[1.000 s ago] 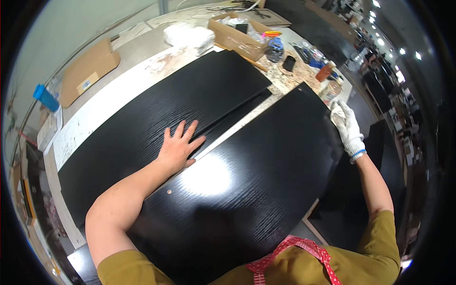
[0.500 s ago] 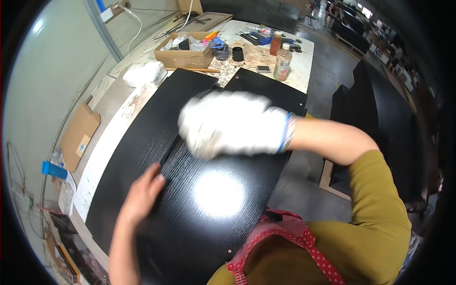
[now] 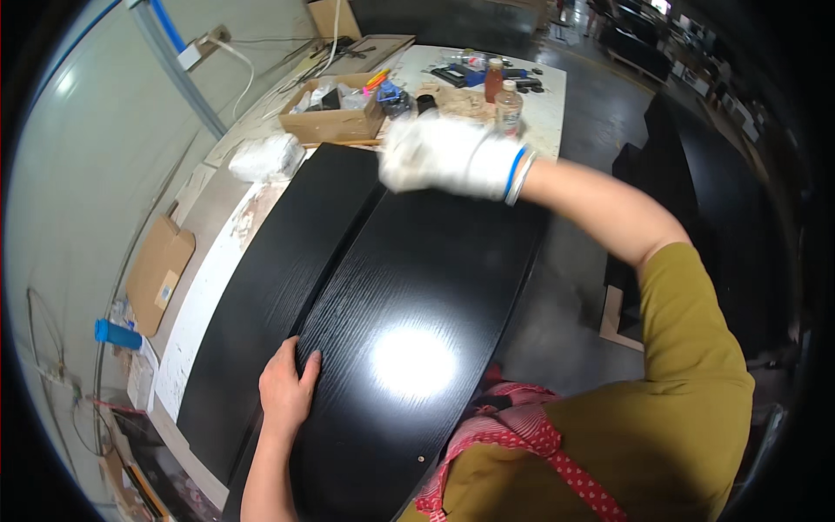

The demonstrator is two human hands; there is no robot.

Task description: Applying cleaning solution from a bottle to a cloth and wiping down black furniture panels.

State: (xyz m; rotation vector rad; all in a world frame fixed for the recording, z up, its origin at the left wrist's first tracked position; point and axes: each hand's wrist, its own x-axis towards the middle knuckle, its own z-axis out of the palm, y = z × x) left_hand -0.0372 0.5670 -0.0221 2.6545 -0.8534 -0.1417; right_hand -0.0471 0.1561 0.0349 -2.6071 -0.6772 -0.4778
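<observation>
Two long black wood-grain panels lie side by side on the workbench (image 3: 216,261). The nearer panel (image 3: 417,287) is glossy and shows a bright light reflection. The farther panel (image 3: 278,252) lies just left of it. My bare left hand (image 3: 287,389) grips the nearer panel's left edge, with the fingers curled onto its top. My right hand (image 3: 444,157) wears a white glove with a blue cuff. It hovers blurred over the nearer panel's far end, fingers curled. Whether it holds anything is unclear.
Beyond the panels stand an open cardboard box (image 3: 335,122) of small items, two bottles (image 3: 507,103) and a white crumpled bag (image 3: 261,157). Flat cardboard (image 3: 156,274) and a blue cylinder (image 3: 117,333) lie at the left. Dark panels (image 3: 713,191) are stacked at the right.
My gloved right hand has swung from the panel's right edge across it to its far end. My left hand has slid from the panel's middle back to its near left edge.
</observation>
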